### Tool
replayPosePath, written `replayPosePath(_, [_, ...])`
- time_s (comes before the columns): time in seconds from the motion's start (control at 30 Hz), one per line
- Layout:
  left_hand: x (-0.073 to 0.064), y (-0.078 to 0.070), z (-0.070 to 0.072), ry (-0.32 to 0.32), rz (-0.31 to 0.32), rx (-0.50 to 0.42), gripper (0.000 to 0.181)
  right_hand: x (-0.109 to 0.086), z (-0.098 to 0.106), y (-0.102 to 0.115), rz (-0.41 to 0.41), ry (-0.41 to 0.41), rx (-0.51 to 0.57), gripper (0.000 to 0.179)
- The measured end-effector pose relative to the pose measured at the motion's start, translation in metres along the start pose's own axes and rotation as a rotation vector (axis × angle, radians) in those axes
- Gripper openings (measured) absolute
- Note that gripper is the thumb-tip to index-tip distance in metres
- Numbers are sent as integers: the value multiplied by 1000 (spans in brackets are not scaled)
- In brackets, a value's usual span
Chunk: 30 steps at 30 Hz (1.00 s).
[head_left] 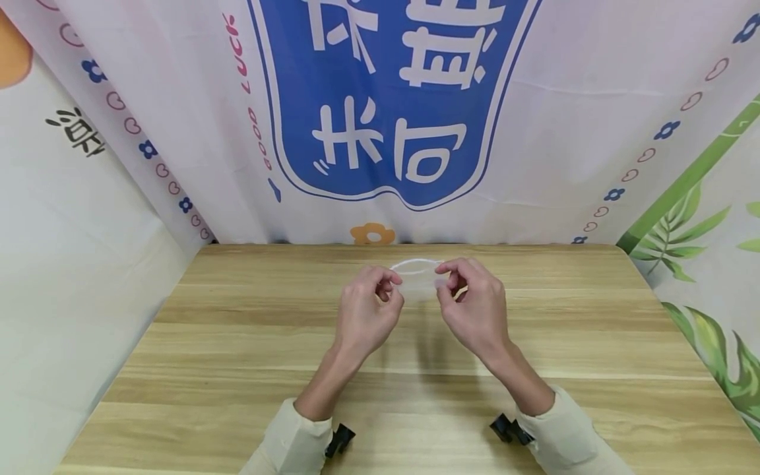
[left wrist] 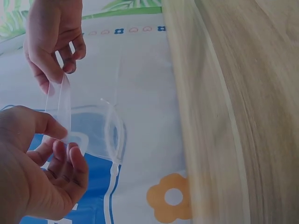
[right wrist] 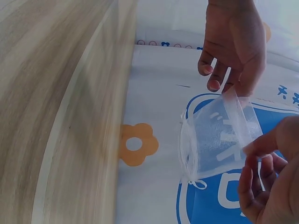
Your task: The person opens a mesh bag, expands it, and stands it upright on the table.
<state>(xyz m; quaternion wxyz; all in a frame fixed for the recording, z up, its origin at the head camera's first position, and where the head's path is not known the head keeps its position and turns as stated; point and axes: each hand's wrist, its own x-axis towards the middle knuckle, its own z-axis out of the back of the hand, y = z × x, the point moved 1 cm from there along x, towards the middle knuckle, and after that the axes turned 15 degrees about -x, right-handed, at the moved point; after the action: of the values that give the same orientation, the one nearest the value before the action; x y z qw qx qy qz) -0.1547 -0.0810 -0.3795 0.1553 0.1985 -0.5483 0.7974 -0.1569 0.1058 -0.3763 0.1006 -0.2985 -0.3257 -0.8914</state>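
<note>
A sheer white drawstring pouch (right wrist: pixel 212 140) hangs between the two hands above the table. My left hand (head_left: pixel 367 310) pinches one corner of its edge between thumb and forefinger. At the opposite corner my right hand (head_left: pixel 477 307) pinches the same edge. The other fingers of both hands are loosely bent. Gathered cord (right wrist: pixel 189 149) runs along the pouch's far end, with a small loop (right wrist: pixel 200 185) sticking out, as the right wrist view shows. From the head view the pouch is nearly see-through, and mostly its pale cord (head_left: pixel 418 262) stands out.
Under the hands lies a wood-grain table (head_left: pixel 237 343). A printed cloth (head_left: pixel 564 132) with a blue sign hangs along its back edge. More printed cloth (head_left: pixel 700 218) stands at the right side. Black mounts (head_left: pixel 340 440) sit by both sleeves.
</note>
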Motion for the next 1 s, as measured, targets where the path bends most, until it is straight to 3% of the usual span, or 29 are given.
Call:
replayPosePath(0.27, [1,1,2,0,22,-47,14,0,0,-1,10,77,54,18])
replayPosePath(0.57, [4,1,3,7,37,1,8,2,6,-2,2,188,63,14])
replayPosePath(0.8, [3,1,3,37,45,37,12,3,5,-2,-3,164,-23,11])
replayPosePath(1.0, [4,1,3,82,88,45,14,2,1,-2,19,114,-88,15])
